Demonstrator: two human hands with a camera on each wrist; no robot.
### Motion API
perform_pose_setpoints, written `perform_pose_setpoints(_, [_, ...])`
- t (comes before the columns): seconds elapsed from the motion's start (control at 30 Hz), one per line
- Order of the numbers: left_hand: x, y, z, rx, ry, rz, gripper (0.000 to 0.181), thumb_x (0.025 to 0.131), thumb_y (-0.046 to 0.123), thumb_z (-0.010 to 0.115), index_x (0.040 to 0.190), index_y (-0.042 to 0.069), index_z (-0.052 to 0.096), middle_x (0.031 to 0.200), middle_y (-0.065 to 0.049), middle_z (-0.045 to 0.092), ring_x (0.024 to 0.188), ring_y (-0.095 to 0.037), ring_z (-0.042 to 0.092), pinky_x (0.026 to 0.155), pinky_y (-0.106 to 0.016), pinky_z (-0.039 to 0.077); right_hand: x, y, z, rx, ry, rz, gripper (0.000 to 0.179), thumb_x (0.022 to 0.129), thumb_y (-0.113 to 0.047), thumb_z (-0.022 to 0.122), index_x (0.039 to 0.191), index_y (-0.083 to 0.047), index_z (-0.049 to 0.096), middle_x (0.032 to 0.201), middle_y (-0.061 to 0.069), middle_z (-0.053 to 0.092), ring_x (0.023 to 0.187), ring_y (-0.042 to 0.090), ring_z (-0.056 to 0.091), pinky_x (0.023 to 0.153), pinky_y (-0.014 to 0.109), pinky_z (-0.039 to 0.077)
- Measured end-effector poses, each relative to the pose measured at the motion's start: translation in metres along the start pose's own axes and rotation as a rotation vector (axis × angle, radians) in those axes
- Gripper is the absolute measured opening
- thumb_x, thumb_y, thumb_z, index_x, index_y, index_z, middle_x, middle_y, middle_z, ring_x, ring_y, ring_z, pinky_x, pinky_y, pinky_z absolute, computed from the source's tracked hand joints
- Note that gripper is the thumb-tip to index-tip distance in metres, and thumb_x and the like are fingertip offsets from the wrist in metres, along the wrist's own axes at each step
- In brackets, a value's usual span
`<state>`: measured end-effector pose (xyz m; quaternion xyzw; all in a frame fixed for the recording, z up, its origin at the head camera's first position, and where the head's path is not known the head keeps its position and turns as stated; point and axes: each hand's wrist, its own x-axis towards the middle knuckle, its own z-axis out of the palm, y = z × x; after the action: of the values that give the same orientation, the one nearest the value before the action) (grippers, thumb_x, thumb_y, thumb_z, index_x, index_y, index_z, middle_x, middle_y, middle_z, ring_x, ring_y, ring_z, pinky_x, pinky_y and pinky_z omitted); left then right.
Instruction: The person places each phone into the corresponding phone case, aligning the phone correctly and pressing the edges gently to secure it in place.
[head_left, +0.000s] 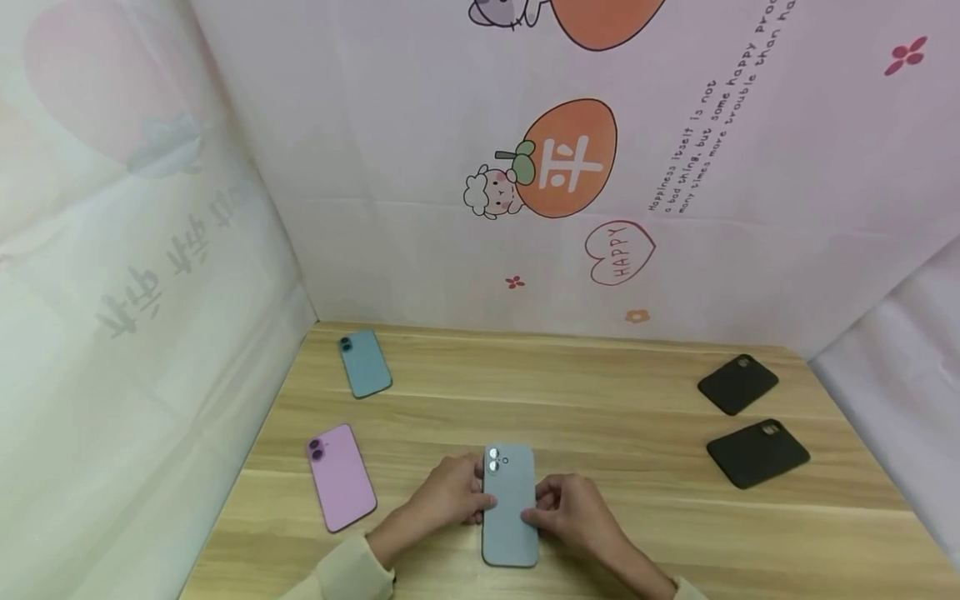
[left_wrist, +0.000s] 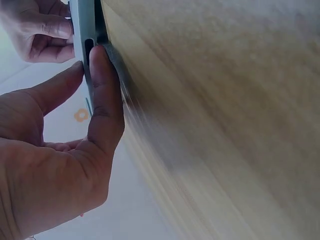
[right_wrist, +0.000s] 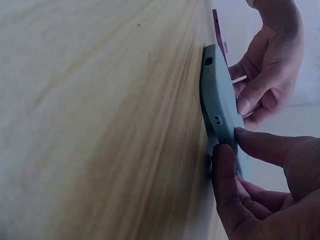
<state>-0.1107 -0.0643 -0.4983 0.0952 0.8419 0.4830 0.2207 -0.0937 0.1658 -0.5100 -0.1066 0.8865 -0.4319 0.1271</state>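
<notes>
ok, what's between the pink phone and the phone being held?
The left hand, pinching the held phone by its edge, plus a stretch of wood tabletop, as the head view shows.

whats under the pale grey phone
The wooden table, with the left hand and right hand pinching the phone by its sides. Its underside, and anything directly beneath, cannot be seen.

The arms slant inward from the bottom of the head view, a pale left sleeve (head_left: 348, 573) and right sleeve (head_left: 686, 590) ending short of each wrist. The left hand (head_left: 447, 492) and right hand (head_left: 576, 510) face each other, near but apart. Each pinches, the left thumb (left_wrist: 59, 91) and right thumb (right_wrist: 267, 147) above, left index finger (left_wrist: 104, 92) and right index finger (right_wrist: 226, 177) lower, other fingers bent.
</notes>
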Motion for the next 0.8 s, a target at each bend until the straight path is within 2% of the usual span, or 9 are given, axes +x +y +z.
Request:
perform_pose_setpoints(0.17, [0.0004, 0.0003, 0.0018, -0.003, 0.03, -0.01, 0.043, 0.088, -0.005, 0.081, 0.125, -0.009, 0.059, 0.069, -0.005, 0.067, 0.056, -0.019, 0.066, 0.046, -0.021, 0.051, 0.001, -0.0018, 0.0009, -0.023, 0.015, 0.002, 0.024, 0.079, -0.009, 0.092, 0.093, 0.001, 0.075, 0.071, -0.004, 0.068, 0.062, 0.01, 0.061, 0.054, 0.021, 0.051])
perform_pose_setpoints(0.37, [0.0002, 0.0, 0.0021, -0.014, 0.033, -0.028, 0.043, 0.088, -0.006, 0.081, 0.125, -0.008, 0.059, 0.068, -0.006, 0.067, 0.054, -0.017, 0.066, 0.045, -0.022, 0.053, 0.0014, -0.0027, 0.002, -0.047, 0.024, 0.004, 0.025, 0.078, -0.008, 0.093, 0.093, 0.0, 0.075, 0.07, -0.005, 0.068, 0.062, 0.009, 0.06, 0.054, 0.021, 0.05])
perform_pose_setpoints(0.63, [0.0004, -0.0028, 0.0012, -0.007, 0.039, -0.025, 0.036, 0.087, -0.006, 0.081, 0.115, -0.005, 0.059, 0.067, -0.004, 0.066, 0.055, -0.017, 0.066, 0.047, -0.022, 0.053, 0.0011, -0.0028, 0.0042, -0.085, 0.054, -0.03, 0.027, 0.075, -0.008, 0.094, 0.092, 0.001, 0.075, 0.069, -0.006, 0.068, 0.06, 0.005, 0.059, 0.055, 0.02, 0.052])
perform_pose_setpoints(0.8, [0.0006, -0.0049, 0.0025, 0.013, 0.038, -0.029, 0.039, 0.087, -0.007, 0.081, 0.119, -0.006, 0.059, 0.068, -0.004, 0.067, 0.056, -0.017, 0.067, 0.047, -0.021, 0.052, 0.0, -0.0027, 0.0057, -0.088, 0.059, -0.031, 0.029, 0.075, -0.008, 0.095, 0.094, 0.002, 0.075, 0.069, -0.007, 0.068, 0.06, 0.004, 0.059, 0.055, 0.02, 0.053])
